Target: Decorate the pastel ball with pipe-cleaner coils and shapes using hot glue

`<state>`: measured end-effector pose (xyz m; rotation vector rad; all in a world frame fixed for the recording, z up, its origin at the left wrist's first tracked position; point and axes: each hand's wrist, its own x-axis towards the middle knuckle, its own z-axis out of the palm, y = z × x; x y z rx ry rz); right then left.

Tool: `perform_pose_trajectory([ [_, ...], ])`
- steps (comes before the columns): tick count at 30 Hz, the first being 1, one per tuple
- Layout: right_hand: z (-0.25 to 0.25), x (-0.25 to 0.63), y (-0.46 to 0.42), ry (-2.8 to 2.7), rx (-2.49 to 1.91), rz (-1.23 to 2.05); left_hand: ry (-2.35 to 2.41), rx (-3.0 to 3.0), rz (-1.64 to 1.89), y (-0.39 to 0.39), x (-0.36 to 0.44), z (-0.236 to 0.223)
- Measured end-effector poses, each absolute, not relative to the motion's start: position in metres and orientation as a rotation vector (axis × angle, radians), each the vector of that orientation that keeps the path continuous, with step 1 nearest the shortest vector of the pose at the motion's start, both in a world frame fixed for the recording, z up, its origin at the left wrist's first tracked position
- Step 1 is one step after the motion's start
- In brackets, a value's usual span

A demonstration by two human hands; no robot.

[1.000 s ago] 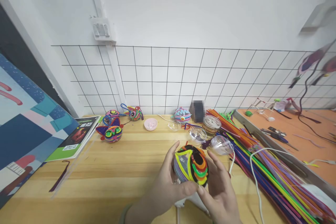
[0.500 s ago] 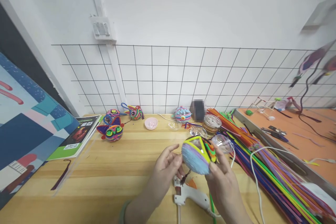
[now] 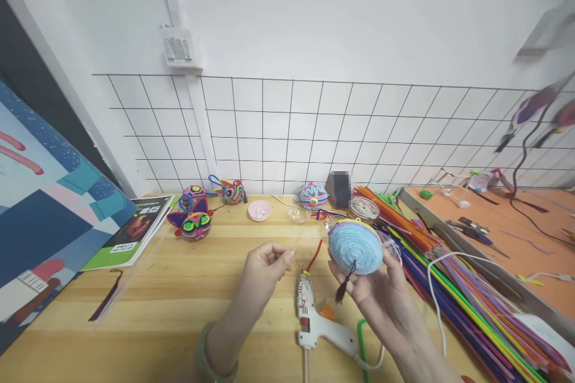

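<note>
Ball [image 3: 353, 242]: aloft in my right hand [image 3: 384, 296], fingers cupped round it | tassel [image 3: 342, 290]: dangling beneath | my left hand [image 3: 264, 269]: ball's 9 o'clock, fingers curled, cannot tell if pinching | glue gun [image 3: 327, 330]: ball's 7 o'clock | risk: lowering carelessly could snag tassel there

Craft workshop: glue gun [image 3: 320, 328], pipe cleaners [image 3: 469, 290]

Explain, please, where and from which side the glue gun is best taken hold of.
I would grip the glue gun by its white handle, around the middle, coming from above and the right. The gun seems to lie on its side, its handle stretching right toward the cord, while the nozzle end points away from the person, so this should keep clear of the tip.
</note>
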<state>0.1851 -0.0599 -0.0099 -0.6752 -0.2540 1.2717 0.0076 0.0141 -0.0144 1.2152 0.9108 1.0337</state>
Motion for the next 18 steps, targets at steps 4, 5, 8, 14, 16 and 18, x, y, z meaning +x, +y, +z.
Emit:
perform_pose_trajectory([
  [4, -0.013, 0.173, -0.060, -0.366, -0.739, 1.227, 0.761, 1.226, 0.882, 0.003, 0.018, -0.020],
  [5, -0.015, 0.170, -0.060, -0.401, -0.742, 1.204, 0.697, 1.222, 0.828, 0.000, 0.020, -0.023],
  [8, -0.018, 0.160, -0.061, -0.486, -0.758, 1.125, 0.518, 1.211, 0.659, -0.004, 0.023, -0.030],
  [14, -0.015, 0.155, -0.060, -0.506, -0.759, 1.019, 0.553, 1.225, 0.617, -0.007, 0.022, -0.034],
  [16, -0.013, 0.161, -0.059, -0.494, -0.740, 1.045, 0.593, 1.215, 0.620, -0.007, 0.021, -0.032],
  [18, -0.011, 0.169, -0.057, -0.460, -0.740, 1.084, 0.622, 1.214, 0.623, -0.005, 0.020, -0.030],
])
